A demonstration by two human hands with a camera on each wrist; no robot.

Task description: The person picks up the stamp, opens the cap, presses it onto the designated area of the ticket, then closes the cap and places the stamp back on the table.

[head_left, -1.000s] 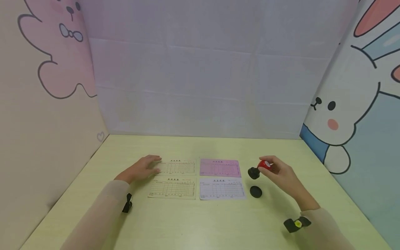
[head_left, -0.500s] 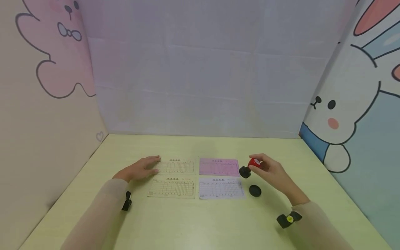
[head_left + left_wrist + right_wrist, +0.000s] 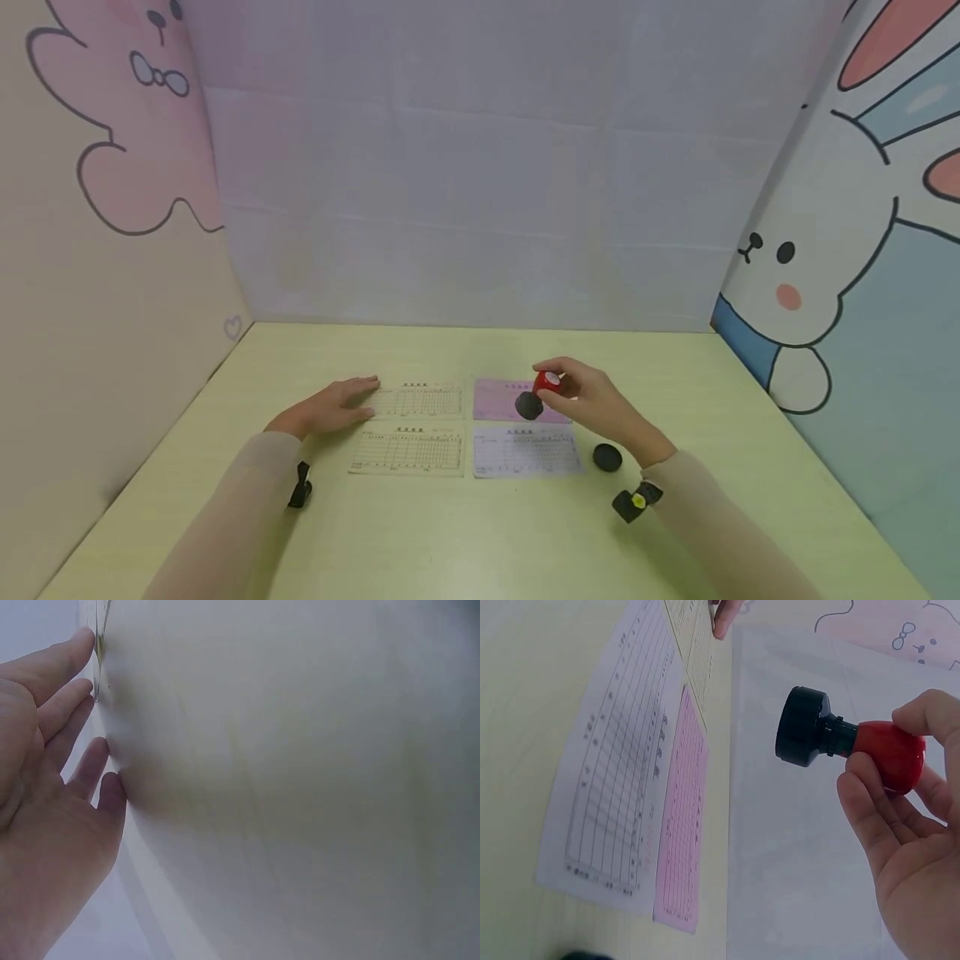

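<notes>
My right hand (image 3: 596, 402) holds a stamp (image 3: 802, 727) by its red knob, thumb on one side and fingers on the other. Its wide black base points down over the pink form (image 3: 495, 402), raised above the paper. In front of the pink form lies a white form (image 3: 525, 454). My left hand (image 3: 326, 408) rests on the table, fingers extended, with fingertips at the left edge of the far yellowish form (image 3: 420, 402). A second yellowish form (image 3: 408, 452) lies nearer me. In the left wrist view the fingers (image 3: 90, 761) are spread and hold nothing.
A round black cap (image 3: 607, 457) lies on the table, right of the white form and near my right wrist. The light wooden table (image 3: 450, 533) meets a pale back wall (image 3: 480, 167). Cartoon-printed panels stand at left and right.
My right hand has carried the stamp leftward, from beside the forms to over the pink form. The left hand stays at the far yellowish form. The view shifts slightly.
</notes>
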